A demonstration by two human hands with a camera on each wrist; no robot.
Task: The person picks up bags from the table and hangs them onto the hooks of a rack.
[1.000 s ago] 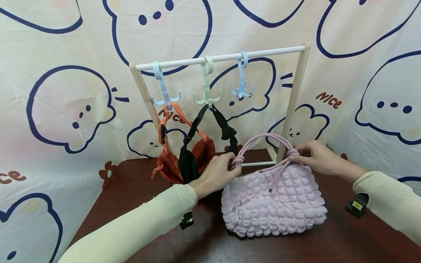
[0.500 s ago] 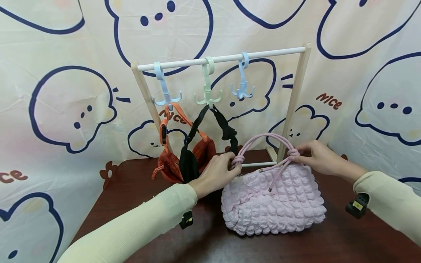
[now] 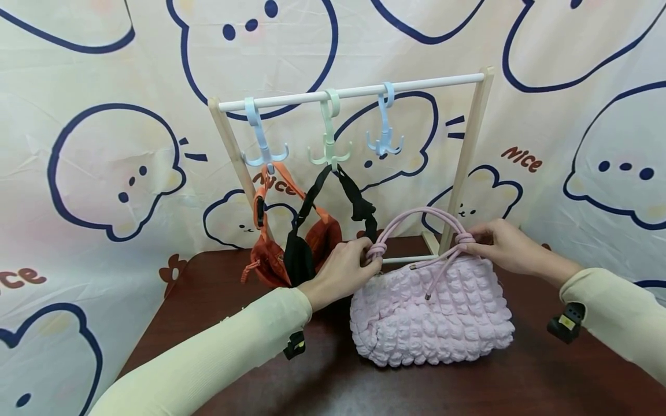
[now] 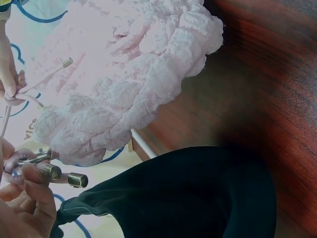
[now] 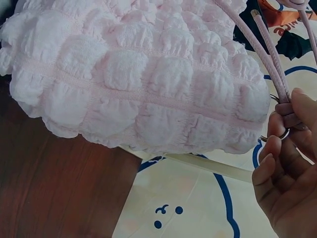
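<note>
A puffy pale-pink handbag (image 3: 432, 315) is held by its corded handle (image 3: 416, 214) in front of the rack. My left hand (image 3: 343, 268) pinches the knot at the handle's left end. At the opposite end my right hand (image 3: 502, 247) grips the other knot, beside a metal ring seen in the right wrist view. Loose cord ends with metal tips (image 4: 78, 179) poke out by the left fingers. Behind the left hand hang a black bag (image 3: 299, 257) and an orange-red bag (image 3: 267, 263); the left hand partly covers them.
A rack with a white bar (image 3: 359, 92) stands on the dark wooden table (image 3: 250, 370). On the bar are a left blue hook (image 3: 257, 138), a green hook (image 3: 328, 136) and a right blue hook (image 3: 384, 127). A printed cloth (image 3: 104, 173) hangs behind.
The pink handbag has risen slightly, its lower edge now higher in the head view. Both hands keep their hold on the handle.
</note>
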